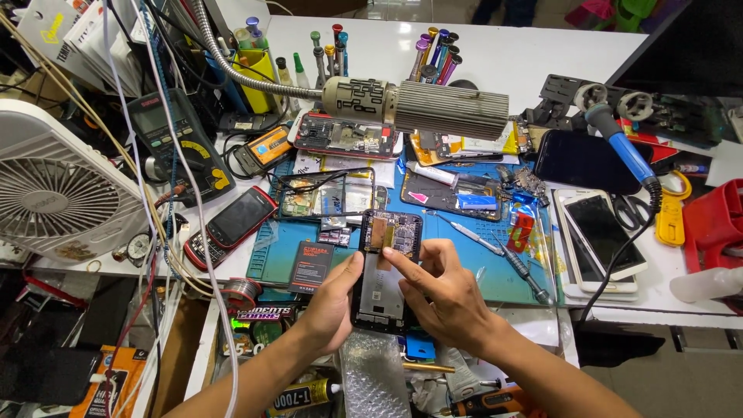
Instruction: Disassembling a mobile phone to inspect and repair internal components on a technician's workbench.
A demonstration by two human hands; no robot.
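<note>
I hold an opened smartphone (385, 267) with its back off, the circuit board showing at its top end. My left hand (331, 308) grips its left edge and lower part. My right hand (443, 292) rests against its right side, the index finger laid across the bare board area near the middle. The phone hovers over the front edge of a blue work mat (271, 251). A black battery (310, 265) lies on the mat just left of the phone.
Other phones lie around: a red-black keypad phone (230, 224), white phones (600, 240), a stripped frame (325, 193). A ribbed lamp head on a flexible arm (418, 104) hangs over the mat. A fan (54, 190) stands left, a blue-handled soldering iron (619, 143) right, screwdrivers (526, 275) nearby.
</note>
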